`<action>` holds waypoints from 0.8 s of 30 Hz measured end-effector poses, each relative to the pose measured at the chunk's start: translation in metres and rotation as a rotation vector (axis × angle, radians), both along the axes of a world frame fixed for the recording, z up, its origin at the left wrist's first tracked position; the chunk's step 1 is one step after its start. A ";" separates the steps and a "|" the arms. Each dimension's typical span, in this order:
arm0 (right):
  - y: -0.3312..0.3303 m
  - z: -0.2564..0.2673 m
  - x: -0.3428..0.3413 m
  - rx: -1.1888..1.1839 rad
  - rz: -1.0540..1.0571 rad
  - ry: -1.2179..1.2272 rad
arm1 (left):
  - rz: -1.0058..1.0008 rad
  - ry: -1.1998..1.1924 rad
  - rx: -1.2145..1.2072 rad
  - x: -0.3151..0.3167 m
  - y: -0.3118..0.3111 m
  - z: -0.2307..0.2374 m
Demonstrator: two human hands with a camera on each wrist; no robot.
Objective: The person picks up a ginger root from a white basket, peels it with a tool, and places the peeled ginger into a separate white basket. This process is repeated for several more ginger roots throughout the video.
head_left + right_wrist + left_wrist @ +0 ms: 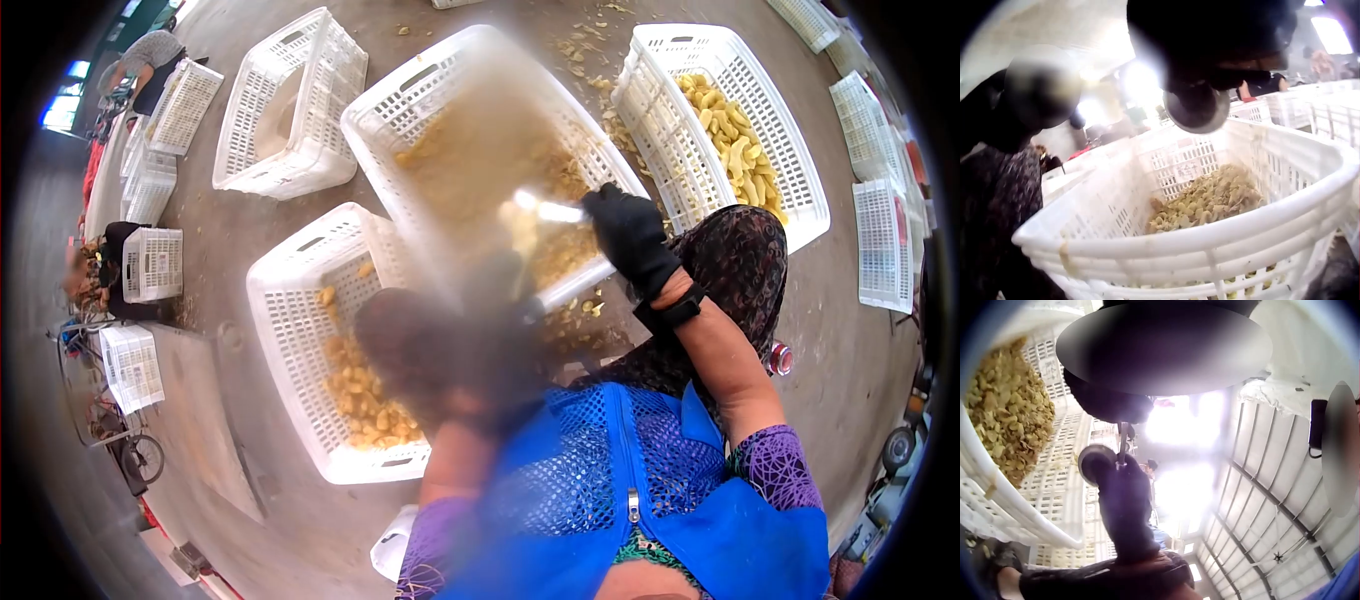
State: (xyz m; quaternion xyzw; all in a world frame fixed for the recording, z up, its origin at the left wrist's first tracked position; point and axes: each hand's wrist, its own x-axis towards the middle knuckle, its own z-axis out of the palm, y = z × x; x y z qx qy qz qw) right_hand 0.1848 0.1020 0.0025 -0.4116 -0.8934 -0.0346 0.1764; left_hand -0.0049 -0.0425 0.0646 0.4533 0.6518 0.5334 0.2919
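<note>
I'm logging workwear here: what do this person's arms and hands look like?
The right hand wears a black glove, with a black band round the wrist. The right sleeve is purple with a web-like line pattern and stops short of the wrist. The left sleeve is purple, similarly patterned; the left hand is blurred in the head view, though its covering looks dark.

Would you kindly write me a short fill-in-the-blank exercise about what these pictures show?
1. The shiny tool is held by the person's right hand, whose glove is coloured ____.
2. The person's vest is coloured ____.
3. In the head view, the crate of yellow pieces at the upper right stands beside the person's ____ knee.
4. The visible patterned sleeve on the right arm is mainly coloured ____.

Missing words: black; blue; right; purple.
</note>
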 end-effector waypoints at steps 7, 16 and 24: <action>-0.004 0.005 0.000 -0.256 -0.063 0.269 | -0.098 -0.064 -0.090 -0.001 0.000 -0.001; -0.021 0.018 -0.005 -0.271 0.141 0.241 | -0.160 -0.086 -0.149 0.002 0.002 -0.002; -0.019 0.005 -0.001 -0.222 0.154 0.151 | -0.202 -0.105 -0.179 0.003 0.003 -0.001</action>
